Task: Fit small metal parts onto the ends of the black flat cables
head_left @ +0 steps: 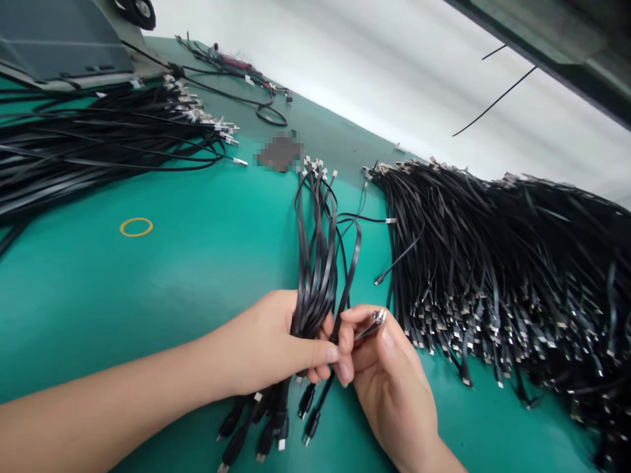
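Here, the left hand's (269, 345) fingers close around a black cable bundle (311, 289) at six o'clock; the right hand's (394, 381), curled nearly shut, pinch a shiny metal piece (378, 317); beyond, on the tabletop (211, 263), a yellow ring (137, 235) lies at nine, a larger cable heap (453, 249) at three

A cable assembly workshop is indicated: a green-covered workbench (197, 263) is seen, with black USB-type cables massed in a pile (493, 263) at right and a second pile (98, 138) at upper left; loose wiring (236, 66) is noted at top centre-left.
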{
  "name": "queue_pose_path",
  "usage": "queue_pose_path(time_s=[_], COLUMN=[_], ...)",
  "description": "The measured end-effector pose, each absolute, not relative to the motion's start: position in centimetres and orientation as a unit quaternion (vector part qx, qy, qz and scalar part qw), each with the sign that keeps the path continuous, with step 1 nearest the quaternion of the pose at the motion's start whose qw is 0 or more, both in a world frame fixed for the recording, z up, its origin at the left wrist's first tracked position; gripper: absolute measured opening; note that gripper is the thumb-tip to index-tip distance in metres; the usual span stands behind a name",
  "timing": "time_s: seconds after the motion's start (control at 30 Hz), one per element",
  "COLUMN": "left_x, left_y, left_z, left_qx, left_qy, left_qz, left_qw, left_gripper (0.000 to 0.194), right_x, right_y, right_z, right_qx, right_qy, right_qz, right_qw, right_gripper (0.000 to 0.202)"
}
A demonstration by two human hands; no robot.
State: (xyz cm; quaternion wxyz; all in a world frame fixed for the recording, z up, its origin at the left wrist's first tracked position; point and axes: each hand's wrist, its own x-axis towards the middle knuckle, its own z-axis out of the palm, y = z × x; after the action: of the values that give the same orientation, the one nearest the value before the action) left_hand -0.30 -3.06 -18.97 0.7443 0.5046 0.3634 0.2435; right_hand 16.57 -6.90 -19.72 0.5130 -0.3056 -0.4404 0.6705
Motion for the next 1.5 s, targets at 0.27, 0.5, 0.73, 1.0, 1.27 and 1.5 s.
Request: queue_pose_path(time_s=[0.27,0.5,0.73,1.0,1.27,1.5], left_x=[-0.4,-0.8,-0.6,-0.8,-1.0,-1.0], left_y=[-3.1,-3.1,-3.0,-3.0,-3.0,-3.0], left_z=[-18.6,-18.4,-19.1,-19.2,-19.4,-19.7], left_qx=[0.478,0.465,0.45,0.479,0.495,0.503], left_qy=[0.386,0.386,0.371,0.343,0.32,0.311], left_qz=[0.246,0.247,0.265,0.28,0.273,0.279], left_qw=[0.75,0.757,0.768,0.758,0.76,0.757], left_gripper=[0.013,0.021,0.021,0.019,0.021,0.02], right_x=[17.6,19.2,19.5,19.1,18.8,18.9], right_y=[-6.9,-6.4,-5.6,-6.1,-6.4,-6.4], right_z=[-19.6,-19.3,-18.8,-18.8,-19.1,-19.0], right_qx=[-0.392,-0.443,-0.419,-0.405,-0.392,-0.394], right_qy=[-0.521,-0.705,-0.787,-0.82,-0.823,-0.822], right_qz=[0.558,0.327,0.193,0.134,0.126,0.129], right_qw=[0.513,0.447,0.411,0.383,0.391,0.391], right_gripper=[0.031,0.021,0.025,0.03,0.035,0.034])
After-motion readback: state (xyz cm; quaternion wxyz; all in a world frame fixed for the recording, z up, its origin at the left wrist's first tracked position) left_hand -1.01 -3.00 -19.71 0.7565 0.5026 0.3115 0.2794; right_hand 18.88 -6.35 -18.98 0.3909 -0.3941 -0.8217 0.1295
